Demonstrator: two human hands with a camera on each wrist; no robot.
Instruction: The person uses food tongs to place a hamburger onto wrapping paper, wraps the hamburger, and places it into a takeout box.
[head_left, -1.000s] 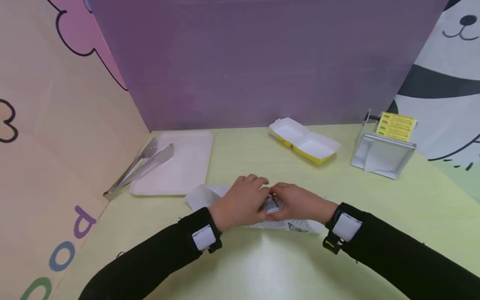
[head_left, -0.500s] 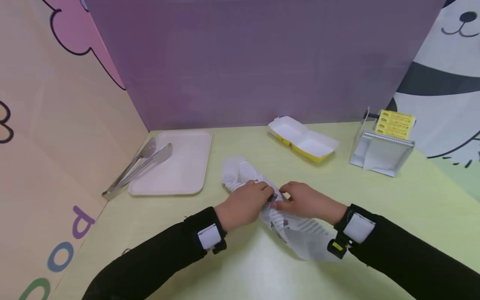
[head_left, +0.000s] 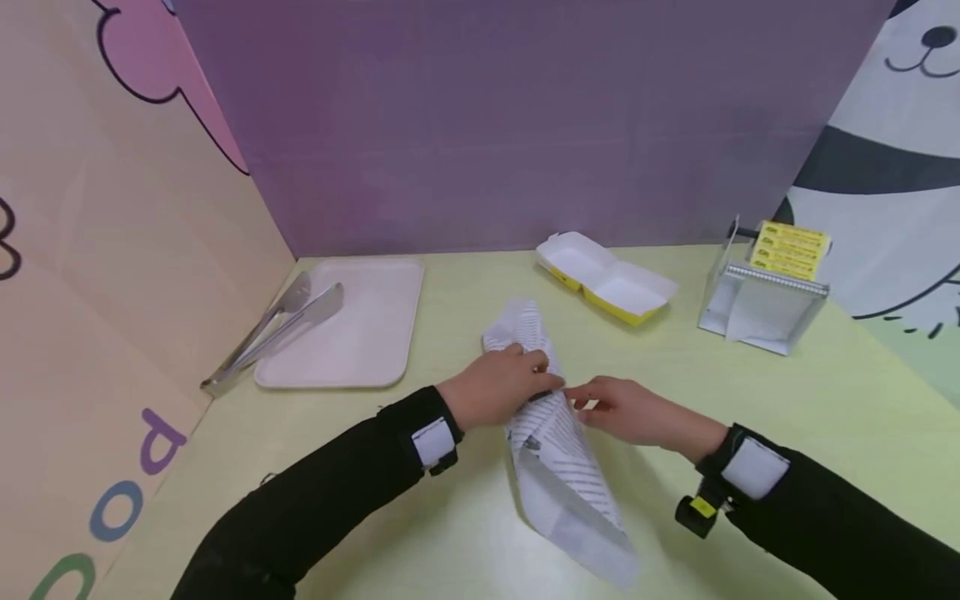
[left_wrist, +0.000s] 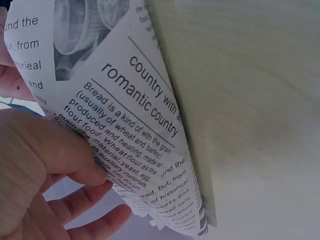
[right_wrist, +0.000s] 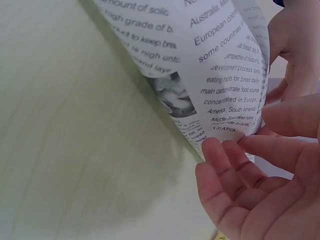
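Observation:
A folded sheet of newsprint-patterned food wrapping paper (head_left: 558, 450) lies lengthwise on the table, its near end tapering towards me. My left hand (head_left: 501, 385) grips it near the middle; in the left wrist view the thumb (left_wrist: 82, 160) lies against the printed side. Whether something is wrapped inside is hidden, though a dark spot shows under the left fingers. My right hand (head_left: 633, 410) is at the paper's right edge. In the right wrist view its loosely bent fingers (right_wrist: 225, 185) touch the paper (right_wrist: 215, 85) with their tips.
At the back left, metal tongs (head_left: 277, 333) lean across a white tray (head_left: 375, 333). An opened white-and-yellow takeaway box (head_left: 630, 292) stands at the back. Right of it is a metal holder (head_left: 765, 308) with yellow packets (head_left: 791, 250). A purple panel (head_left: 480, 125) closes off the rear.
The paper has turned from lying crosswise to pointing towards me, its near end swinging left and nearer. My right hand has shifted right, to the paper's edge; the left hand stays on it.

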